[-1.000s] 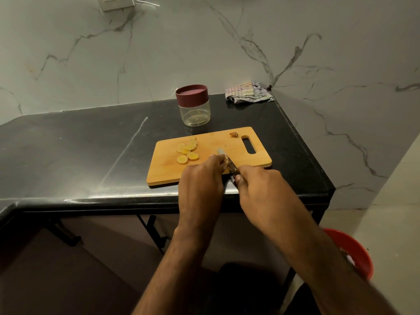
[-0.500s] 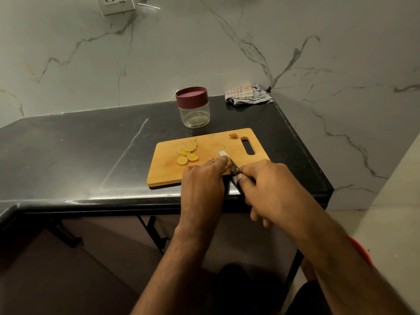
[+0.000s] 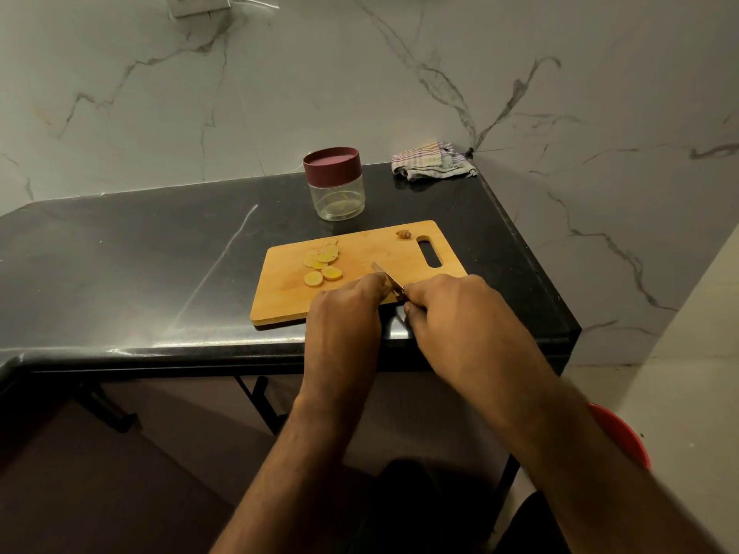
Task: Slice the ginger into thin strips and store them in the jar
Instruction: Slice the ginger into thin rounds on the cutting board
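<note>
Both forearms enter from 6 o'clock and converge toward frame centre, backs of the hands up. Left hand [image 3: 346,313]: knuckles up, fingers curled down and forward, tips hidden beneath the hand; whatever it pins can't be seen. Wrist straight, forearm running down to about 7 o'clock. Right hand [image 3: 448,309]: sits just beside the left at its 3 o'clock, fingers wrapped in a grip round the knife [image 3: 390,278], whose blade sticks out toward 11 o'clock past the left hand's fingertips. Right wrist slightly cocked inward, forearm running off to about 5 o'clock. The two hands nearly touch at the knuckles. No sleeves, bare arms.
</note>
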